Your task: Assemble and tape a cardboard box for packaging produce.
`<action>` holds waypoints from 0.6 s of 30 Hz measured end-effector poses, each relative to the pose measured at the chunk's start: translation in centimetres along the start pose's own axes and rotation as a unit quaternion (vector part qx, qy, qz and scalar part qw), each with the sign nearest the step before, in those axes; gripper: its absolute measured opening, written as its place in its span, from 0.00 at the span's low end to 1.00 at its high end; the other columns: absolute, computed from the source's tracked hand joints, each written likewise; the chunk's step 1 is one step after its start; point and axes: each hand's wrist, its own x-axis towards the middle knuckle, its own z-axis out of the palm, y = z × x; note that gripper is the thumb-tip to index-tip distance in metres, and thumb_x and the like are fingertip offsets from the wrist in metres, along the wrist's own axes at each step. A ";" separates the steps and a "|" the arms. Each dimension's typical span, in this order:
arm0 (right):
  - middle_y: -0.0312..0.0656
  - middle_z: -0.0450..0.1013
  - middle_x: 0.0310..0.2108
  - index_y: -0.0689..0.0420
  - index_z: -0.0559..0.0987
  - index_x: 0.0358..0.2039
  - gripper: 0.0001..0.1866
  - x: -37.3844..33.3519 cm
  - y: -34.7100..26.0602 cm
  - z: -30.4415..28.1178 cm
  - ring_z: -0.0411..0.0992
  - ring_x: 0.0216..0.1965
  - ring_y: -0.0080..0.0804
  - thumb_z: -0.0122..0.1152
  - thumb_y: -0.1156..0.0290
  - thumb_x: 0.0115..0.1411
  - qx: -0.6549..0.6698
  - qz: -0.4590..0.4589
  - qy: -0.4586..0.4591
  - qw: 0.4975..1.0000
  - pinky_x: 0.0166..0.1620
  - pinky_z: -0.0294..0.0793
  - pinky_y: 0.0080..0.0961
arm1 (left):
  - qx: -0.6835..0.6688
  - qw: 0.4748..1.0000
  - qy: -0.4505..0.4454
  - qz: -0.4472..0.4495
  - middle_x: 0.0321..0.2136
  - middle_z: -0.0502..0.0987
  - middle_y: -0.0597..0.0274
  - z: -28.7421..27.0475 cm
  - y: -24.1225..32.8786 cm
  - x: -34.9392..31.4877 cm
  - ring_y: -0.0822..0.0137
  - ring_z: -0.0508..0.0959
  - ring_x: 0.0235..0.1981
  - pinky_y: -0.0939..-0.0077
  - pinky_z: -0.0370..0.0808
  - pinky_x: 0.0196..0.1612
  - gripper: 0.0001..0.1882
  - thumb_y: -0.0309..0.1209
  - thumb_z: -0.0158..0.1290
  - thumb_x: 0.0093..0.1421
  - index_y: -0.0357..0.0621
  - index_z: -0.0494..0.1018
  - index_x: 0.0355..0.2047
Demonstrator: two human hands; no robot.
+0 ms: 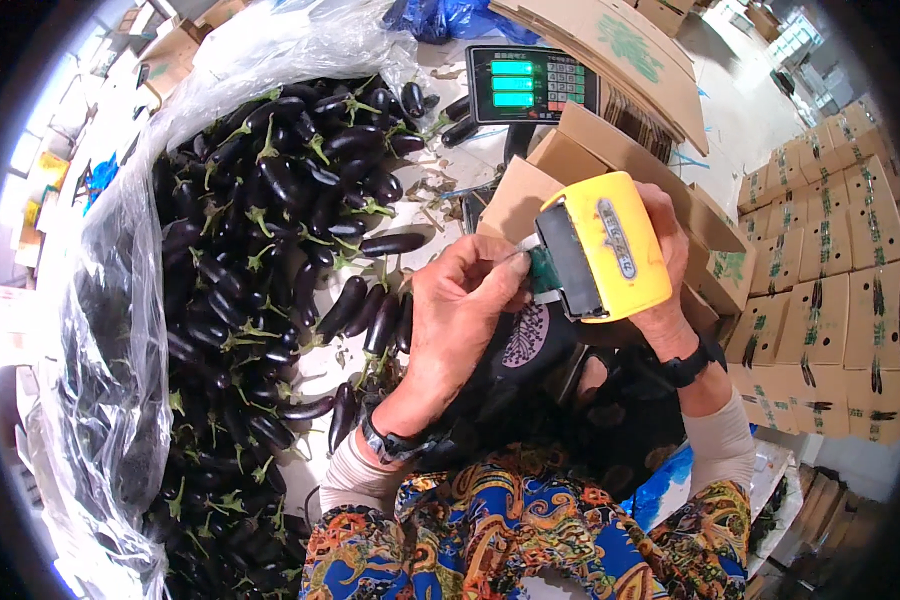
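Observation:
My right hand is wrapped round the far side of a yellow tape dispenser with a black front edge, held up before my lap. At that edge my left hand pinches the end of dark green tape between thumb and fingers. The right fingers are mostly hidden behind the yellow body. Beyond the dispenser stands an open cardboard box; its inside is largely hidden. Left of my left hand lies a large heap of dark purple eggplants, several of them loose near my wrist.
Clear plastic sheeting edges the heap on the left. A scale display with lit green screens stands at the back. Flat cardboard sheets lean beside it. Stacked cartons fill the right side.

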 end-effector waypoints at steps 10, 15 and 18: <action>0.40 0.71 0.37 0.57 0.70 0.43 0.28 0.2 -0.2 0.6 0.71 0.40 0.32 0.71 0.77 0.41 -0.149 -0.034 -0.002 0.988 0.47 0.70 0.23 | 0.152 0.981 0.028 0.119 0.18 0.69 0.69 -0.1 -0.7 0.0 0.82 0.66 0.21 0.84 0.66 0.26 0.04 0.24 0.51 0.58 0.36 0.68 0.30; 0.42 0.71 0.36 0.60 0.69 0.43 0.25 -0.2 0.4 1.0 0.71 0.40 0.32 0.66 0.81 0.42 -0.116 -0.024 0.024 0.993 0.45 0.70 0.24 | 0.240 0.939 0.035 0.244 0.18 0.70 0.62 0.5 -0.2 -0.7 0.77 0.69 0.20 0.83 0.68 0.25 0.05 0.19 0.50 0.54 0.37 0.66 0.30; 0.44 0.70 0.36 0.60 0.69 0.43 0.25 -0.3 0.1 0.7 0.71 0.39 0.34 0.63 0.82 0.41 -0.108 -0.006 0.019 0.994 0.45 0.70 0.24 | 0.196 0.957 0.014 0.212 0.21 0.69 0.67 0.4 0.5 -0.3 0.80 0.67 0.22 0.87 0.65 0.26 0.02 0.19 0.48 0.55 0.37 0.66 0.29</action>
